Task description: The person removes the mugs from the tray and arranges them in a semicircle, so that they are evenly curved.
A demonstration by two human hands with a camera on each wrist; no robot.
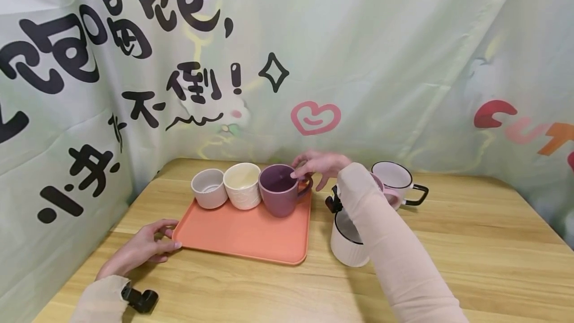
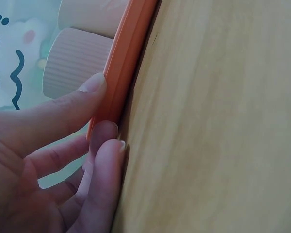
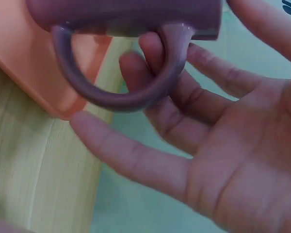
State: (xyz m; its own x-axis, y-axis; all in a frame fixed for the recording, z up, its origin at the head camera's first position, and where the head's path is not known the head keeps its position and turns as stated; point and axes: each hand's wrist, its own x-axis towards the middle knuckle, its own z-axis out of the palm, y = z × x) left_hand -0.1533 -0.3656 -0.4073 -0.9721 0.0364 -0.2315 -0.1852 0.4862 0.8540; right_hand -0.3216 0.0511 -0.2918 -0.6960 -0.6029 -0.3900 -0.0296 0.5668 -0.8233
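We count six cups (image 1: 209,193) (image 1: 242,193) (image 1: 278,197) (image 1: 347,252) (image 1: 393,197) (image 1: 394,176): three on one tray (image 1: 242,237), mid-frame; three right of it, one mostly hidden. Also two hands (image 1: 145,247) (image 1: 322,165), two sleeves (image 1: 102,300) (image 1: 401,263), two wrist devices (image 1: 141,300) (image 1: 333,203), one tabletop (image 1: 475,243), one printed heart (image 1: 316,117).

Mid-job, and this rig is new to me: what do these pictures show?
A person's bare hands, no robot. The wide picture is from a head camera, the close ones from each wrist. On the wooden table, a coral tray bears a grey cup, a cream cup and a purple mug; to its right stand a black-rimmed ribbed cup, a pink mug and a black-handled mug. The left hand pinches the tray's edge; the right hand, fingers spread, is at the purple mug's handle.
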